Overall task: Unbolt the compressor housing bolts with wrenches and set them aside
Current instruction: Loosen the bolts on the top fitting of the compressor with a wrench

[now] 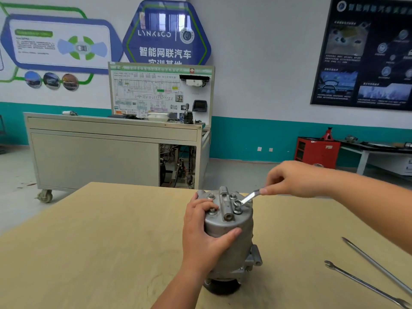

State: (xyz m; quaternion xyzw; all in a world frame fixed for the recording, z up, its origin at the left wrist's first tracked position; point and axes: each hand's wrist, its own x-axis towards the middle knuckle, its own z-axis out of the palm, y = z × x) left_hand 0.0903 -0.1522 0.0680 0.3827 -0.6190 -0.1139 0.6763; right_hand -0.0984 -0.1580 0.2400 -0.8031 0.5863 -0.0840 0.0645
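Observation:
A grey metal compressor (231, 230) stands upright on the tan table (89, 241). Several bolts (212, 211) stick up from its top face. My left hand (204, 235) grips the housing from the left, fingers over the top edge and thumb across the front. My right hand (292, 180) holds the handle of a small wrench (248, 198). The wrench's ring end sits over a bolt on the right side of the top face.
Two long tools lie on the table at the right: a wrench (365, 285) and a thin rod (379, 267). Beyond the table stand a wheeled grey cabinet (93, 159) with a training board, a red tool cart (317, 151) and a bench.

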